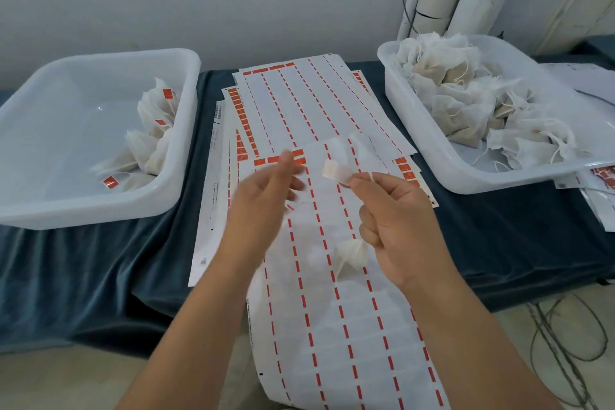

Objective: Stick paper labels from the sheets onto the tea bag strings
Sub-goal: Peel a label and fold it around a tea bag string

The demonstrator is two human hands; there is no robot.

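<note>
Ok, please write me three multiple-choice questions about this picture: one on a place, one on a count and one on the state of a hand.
1. Where do the tea bags with red labels lie?
A. in the left tub
B. on the floor
C. in a cardboard box

2. How many white plastic tubs stand on the dark cloth?
A. one
B. two
C. four

3. What does the right hand do?
A. lies flat on a sheet
B. pinches a paper label and a string, with a tea bag just below the hand
C. holds scissors

Answers:
1 A: the red tags show among the bags in that tub.
2 B: one tub stands on each side of the label sheets.
3 B: thumb and forefinger close on the label's end.
</note>
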